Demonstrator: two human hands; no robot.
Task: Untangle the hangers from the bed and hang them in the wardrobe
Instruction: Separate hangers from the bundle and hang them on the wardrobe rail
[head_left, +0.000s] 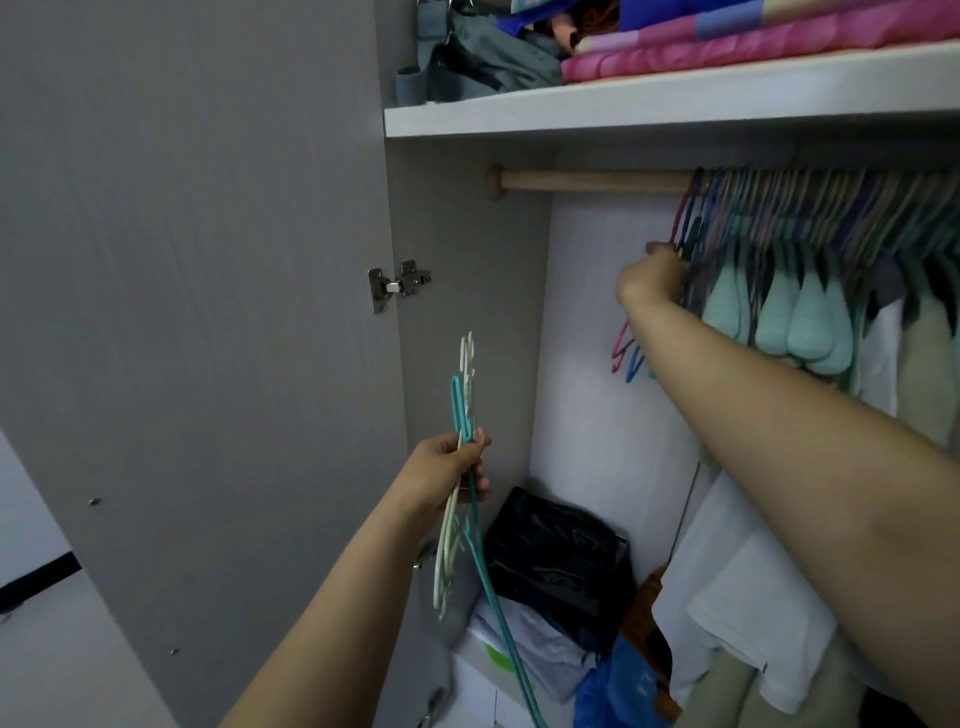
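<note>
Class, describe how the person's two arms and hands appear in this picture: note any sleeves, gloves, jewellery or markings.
Both forearms are bare as far as the frame shows, with no sleeves visible. The left hand and right hand wear no gloves. No watch, bracelet or ring is visible, nor any markings.

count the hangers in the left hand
3, it seems: one teal hanger and two white hangers, bunched in the left hand before the open door; more may hide behind.

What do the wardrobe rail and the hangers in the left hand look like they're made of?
Wardrobe rail: seems bare wood, matte tan, with a round wooden end cap. Hangers gripped by the left hand: thin teal and pale rods, smooth, evenly coloured; probably plastic or plastic-coated wire, which of the two is unclear.
</note>
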